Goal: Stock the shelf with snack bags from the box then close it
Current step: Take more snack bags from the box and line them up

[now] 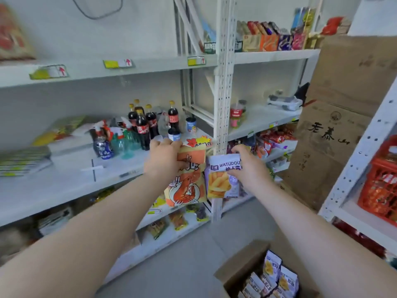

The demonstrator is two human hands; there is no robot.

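Observation:
My left hand (164, 157) grips the top of an orange snack bag (187, 186) printed with a shrimp, held upright in front of the white shelf (71, 179). Beside it, my right hand (247, 166) pinches the top of a purple-and-white fries bag (221, 181). Both bags hang at the height of the middle shelf's front edge, near the shelf upright (222, 104). At the bottom right an open cardboard box (242, 265) on the floor holds several more purple snack bags (279, 276).
Cola bottles (142, 125), cans and green glassware stand on the middle shelf behind my hands. Lower shelves hold several snack packets (178, 220). Tall cardboard cartons (335, 125) stand at the right, next to a white rack with a red crate (380, 181).

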